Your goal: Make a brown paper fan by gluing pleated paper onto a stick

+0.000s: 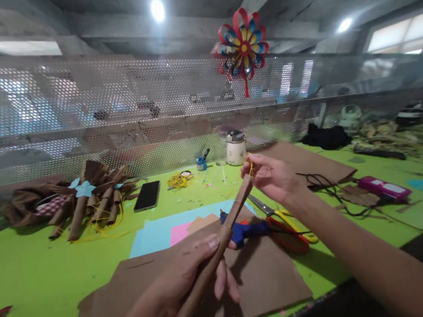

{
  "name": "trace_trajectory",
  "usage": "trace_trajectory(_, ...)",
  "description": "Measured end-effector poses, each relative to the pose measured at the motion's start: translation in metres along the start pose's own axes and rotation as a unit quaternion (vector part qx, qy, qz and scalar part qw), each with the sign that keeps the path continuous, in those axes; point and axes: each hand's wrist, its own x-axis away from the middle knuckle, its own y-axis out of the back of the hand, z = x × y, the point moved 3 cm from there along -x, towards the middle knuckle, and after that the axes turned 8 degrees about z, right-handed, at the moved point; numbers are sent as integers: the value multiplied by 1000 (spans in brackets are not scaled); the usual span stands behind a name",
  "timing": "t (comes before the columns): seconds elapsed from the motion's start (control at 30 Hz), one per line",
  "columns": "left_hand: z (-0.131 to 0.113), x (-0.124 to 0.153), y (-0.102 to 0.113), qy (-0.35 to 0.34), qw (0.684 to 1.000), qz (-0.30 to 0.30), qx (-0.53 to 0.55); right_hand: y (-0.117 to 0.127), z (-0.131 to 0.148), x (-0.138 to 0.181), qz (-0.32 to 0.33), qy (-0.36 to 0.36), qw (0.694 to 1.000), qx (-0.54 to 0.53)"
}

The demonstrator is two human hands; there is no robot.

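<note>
My left hand (195, 269) is closed around a rolled brown paper tube (220, 246), which slants up to the right over the table. At the tube's upper end, my right hand (271, 175) pinches a thin yellow string (251, 165). A bit of yellow string also shows at the tube's lower end. Beneath lie brown paper sheets (265, 285) and light blue paper (139, 238). Behind the tube rests a blue glue gun (248, 232), partly hidden. Scissors (287, 221) with yellow handles lie beside it, near an orange-red handle (290, 240).
Several brown paper rolls with blue stars (85, 189) lie at the left, near a black phone (147, 196). Behind are a yellow string bundle (179, 180), a small blue jar (201, 163) and a white bottle (236, 149). A purple box (384, 189) and black cable (323, 183) lie right.
</note>
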Motion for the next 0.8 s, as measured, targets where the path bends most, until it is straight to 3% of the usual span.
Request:
trace_trajectory(0.17,-5,-1,4,-23,999,-13,-23,4,33,-10,6,54,998,19)
trace_trajectory(0.37,-8,-2,13,-48,993,-95,-45,21,55,-4,-35,122,992,19)
trace_trajectory(0.5,-17,-2,20,-86,984,-137,-78,31,54,3,-26,127,992,0)
trace_trajectory(0.63,-28,3,32,-142,957,-234,-91,37,43,7,25,127,992,2)
trace_trajectory(0.8,-37,7,40,-189,925,-311,-107,29,29,22,60,123,990,35)
